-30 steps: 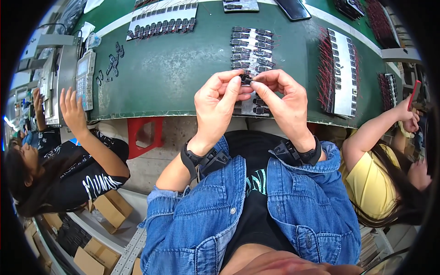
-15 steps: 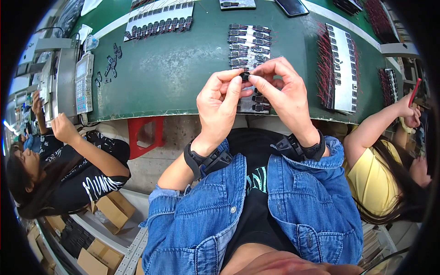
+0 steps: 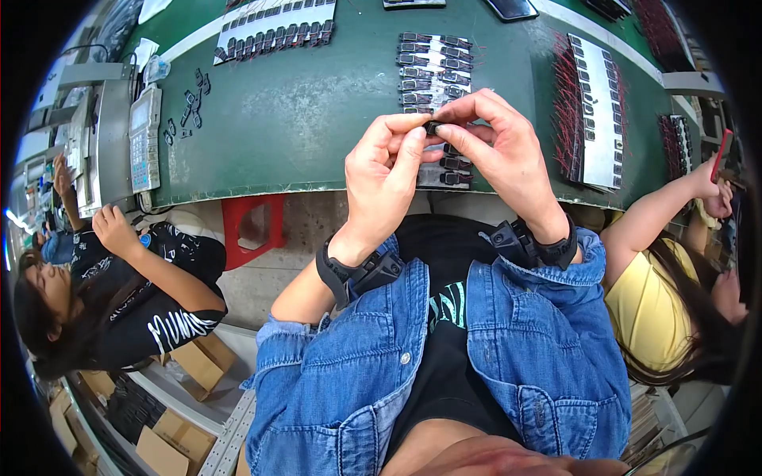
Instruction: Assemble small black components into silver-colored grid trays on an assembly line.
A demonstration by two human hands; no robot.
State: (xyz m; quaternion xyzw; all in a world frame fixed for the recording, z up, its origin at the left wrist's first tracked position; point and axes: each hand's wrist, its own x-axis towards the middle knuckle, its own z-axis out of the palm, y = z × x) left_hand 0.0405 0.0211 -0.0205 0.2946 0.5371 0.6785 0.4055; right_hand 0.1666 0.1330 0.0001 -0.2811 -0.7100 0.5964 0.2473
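Small black component pinched between the fingertips of both hands

A small black component sits between the two hands, its body partly covered by the digits. The left hand grips it from the left, thumb on the near side and index finger on the far side; the right hand meets it from the right, with the thumb tip against it and the index finger curled over on the far side. Both sets of fingers are closed on the part; the remaining left fingers curl below and behind it, partly hidden.

In this view the hands overlap a pale board bearing rows of black wired components, which shows on the far side and between the wrists. It rests on a green worktable. To the right lies a white board with dark components and red wires along its left edge. To the far left is another white board of black parts; nearer and farther left, loose black pieces lie beside a grey keypad device.
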